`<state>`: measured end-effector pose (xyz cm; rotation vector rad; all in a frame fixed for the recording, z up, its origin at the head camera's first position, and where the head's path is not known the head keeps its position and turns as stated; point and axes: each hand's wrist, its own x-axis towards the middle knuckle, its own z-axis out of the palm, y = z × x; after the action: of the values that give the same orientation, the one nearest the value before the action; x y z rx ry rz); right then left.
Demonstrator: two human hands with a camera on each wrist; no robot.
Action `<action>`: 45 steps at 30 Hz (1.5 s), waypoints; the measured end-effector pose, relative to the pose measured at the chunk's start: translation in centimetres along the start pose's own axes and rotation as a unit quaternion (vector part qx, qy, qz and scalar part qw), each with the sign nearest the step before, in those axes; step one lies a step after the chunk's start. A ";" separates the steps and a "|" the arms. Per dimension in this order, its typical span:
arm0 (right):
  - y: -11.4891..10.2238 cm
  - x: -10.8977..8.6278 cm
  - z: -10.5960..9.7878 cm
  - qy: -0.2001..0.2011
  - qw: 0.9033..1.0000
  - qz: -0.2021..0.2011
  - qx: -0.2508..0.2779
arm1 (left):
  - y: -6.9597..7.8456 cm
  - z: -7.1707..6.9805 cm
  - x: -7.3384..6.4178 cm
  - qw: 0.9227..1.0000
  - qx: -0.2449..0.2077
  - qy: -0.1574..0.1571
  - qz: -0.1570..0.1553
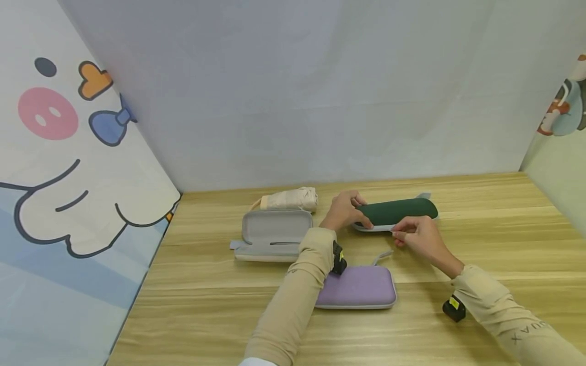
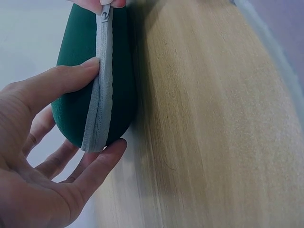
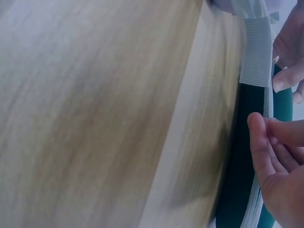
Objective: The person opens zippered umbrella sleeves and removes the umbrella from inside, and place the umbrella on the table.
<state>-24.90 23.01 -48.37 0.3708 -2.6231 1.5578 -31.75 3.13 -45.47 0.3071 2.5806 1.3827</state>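
Note:
A dark green zip case (image 1: 398, 211) with a pale grey zipper lies at the back right of the table. My left hand (image 1: 345, 211) grips its left end; in the left wrist view the thumb (image 2: 78, 76) presses beside the zipper (image 2: 99, 104) while fingers curl round the rounded end. With my right hand (image 1: 421, 239) I pinch the zipper pull (image 2: 105, 12) on the case's front side. In the right wrist view, thumb and index fingertip meet at the zipper line, hiding most of the pull.
Left of the hands, a grey case (image 1: 276, 229) stands with its lid up. Behind it lies a cream folded umbrella-like bundle (image 1: 290, 199). A purple zip case (image 1: 361, 287) lies in front, partly under my left forearm. A pale wall (image 1: 348, 101) borders the table's back edge.

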 end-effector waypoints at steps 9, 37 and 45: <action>0.2 0.1 0.1 -0.003 1.000 -0.007 -0.002 | 0.0 0.1 0.0 1.000 0.006 0.004 0.001; 0.2 0.4 0.5 -0.012 1.000 -0.002 0.016 | 0.4 0.2 0.1 0.999 0.034 0.002 -0.001; 0.1 0.3 0.6 -0.017 1.000 0.000 0.021 | 0.4 0.3 0.0 0.999 0.039 0.003 -0.001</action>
<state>-25.20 22.49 -48.70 0.4055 -2.6187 1.6232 -31.66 3.64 -45.28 0.3123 2.6427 1.2859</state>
